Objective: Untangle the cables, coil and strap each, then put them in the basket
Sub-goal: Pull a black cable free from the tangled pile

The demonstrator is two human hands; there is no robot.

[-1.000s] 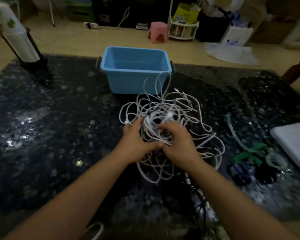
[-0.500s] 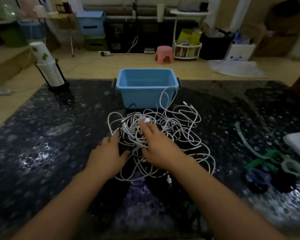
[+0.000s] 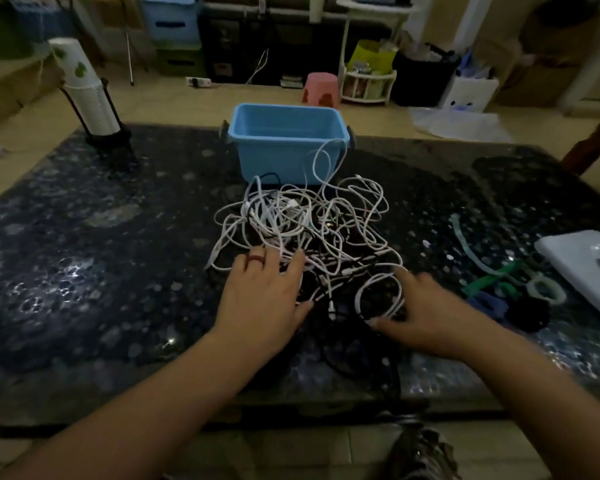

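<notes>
A tangled heap of white cables (image 3: 312,230), with some black ones mixed in, lies on the dark speckled table in front of the light blue basket (image 3: 288,150). One white strand loops up against the basket's front wall. My left hand (image 3: 264,292) lies flat with fingers spread on the heap's near left edge. My right hand (image 3: 426,310) is spread at the near right edge, its thumb and forefinger on either side of a small white loop (image 3: 378,292), without gripping it. Several straps (image 3: 492,282), green, blue, black and white, lie to the right.
A stack of paper cups in a black holder (image 3: 90,98) stands at the table's far left corner. A white flat object (image 3: 589,271) lies at the right edge. Black cable runs off the near table edge (image 3: 388,379). Beyond the table: floor, pink stool, shelves.
Both hands left the middle of the heap, where they gripped cables a second ago, and spread apart to its near edges. The view lifted, showing more of the room.
</notes>
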